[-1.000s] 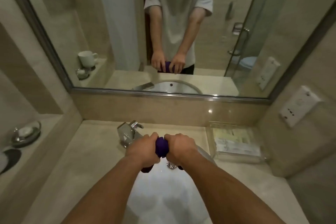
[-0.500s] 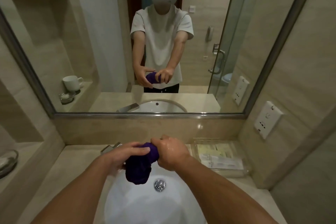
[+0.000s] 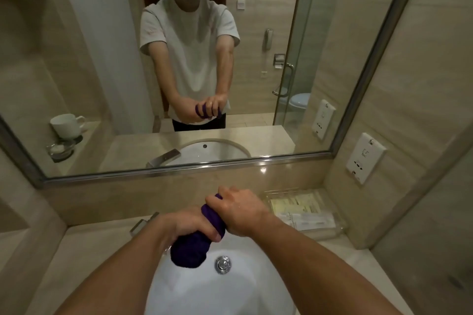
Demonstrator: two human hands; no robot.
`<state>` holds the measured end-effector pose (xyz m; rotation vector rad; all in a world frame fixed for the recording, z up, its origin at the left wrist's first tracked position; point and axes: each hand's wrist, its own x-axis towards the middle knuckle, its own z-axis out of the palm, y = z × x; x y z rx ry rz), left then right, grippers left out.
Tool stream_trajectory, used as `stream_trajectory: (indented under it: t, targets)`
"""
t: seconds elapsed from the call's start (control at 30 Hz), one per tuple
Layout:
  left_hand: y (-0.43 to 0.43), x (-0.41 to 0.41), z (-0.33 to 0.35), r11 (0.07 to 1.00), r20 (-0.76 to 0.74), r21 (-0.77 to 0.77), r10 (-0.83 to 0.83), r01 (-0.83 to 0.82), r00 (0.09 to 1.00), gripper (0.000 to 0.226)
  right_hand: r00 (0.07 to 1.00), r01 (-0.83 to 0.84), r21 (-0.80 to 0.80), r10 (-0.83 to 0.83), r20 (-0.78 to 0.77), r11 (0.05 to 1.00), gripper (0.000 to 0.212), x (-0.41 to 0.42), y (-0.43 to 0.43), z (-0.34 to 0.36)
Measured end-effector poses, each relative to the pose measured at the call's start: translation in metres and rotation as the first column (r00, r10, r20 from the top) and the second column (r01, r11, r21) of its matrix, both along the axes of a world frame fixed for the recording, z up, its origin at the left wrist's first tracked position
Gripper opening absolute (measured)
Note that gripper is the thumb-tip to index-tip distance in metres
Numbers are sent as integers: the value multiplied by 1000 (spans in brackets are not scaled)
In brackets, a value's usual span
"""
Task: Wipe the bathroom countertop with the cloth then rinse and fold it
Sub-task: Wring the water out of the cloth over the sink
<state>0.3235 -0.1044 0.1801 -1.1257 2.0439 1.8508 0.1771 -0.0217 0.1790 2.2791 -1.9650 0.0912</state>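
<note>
A purple cloth (image 3: 190, 250) is bunched into a thick roll above the white sink basin (image 3: 225, 291). My left hand (image 3: 186, 227) grips its lower part, with the loose end hanging below my fist. My right hand (image 3: 239, 212) grips the upper end, close against the left. Both arms reach forward over the basin. The beige countertop (image 3: 84, 258) surrounds the sink. The chrome drain (image 3: 223, 264) shows just right of the hanging cloth end.
A chrome faucet (image 3: 143, 222) sits behind my left hand. A clear tray of packets (image 3: 302, 212) lies on the counter at the right. A wall socket (image 3: 364, 158) is on the right wall. The mirror (image 3: 179, 71) reflects a person, a cup and a dish.
The camera has tilted up. My hands went from gripping the cloth side by side to one above the other, right hand higher and further, and the cloth end now hangs below my left fist.
</note>
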Motion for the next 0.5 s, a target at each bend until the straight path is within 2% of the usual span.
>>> stream_trajectory:
  t: [0.1,0.17,0.27,0.33,0.43,0.5]
  targets:
    - [-11,-12,2,944,173,-304,-79,129,982,22,986,160,119,-165,33,980,40,6,-5,4]
    - [-12,-21,0,848,280,-474,-111,238,954,19,969,233,193,-243,32,953,40,8,-8,5]
    - [-5,-30,5,637,440,-670,-72,381,895,11,938,311,278,-340,62,909,34,6,-12,6]
    - [-1,-32,8,444,488,-774,-37,452,872,7,905,349,332,-407,125,877,27,4,-15,5]
    - [2,-32,3,178,464,-871,-11,458,886,13,838,362,466,-501,216,807,16,1,-21,3]
    - [2,-29,-4,85,415,-906,-24,416,909,15,781,331,569,-557,282,752,9,-1,-24,2]
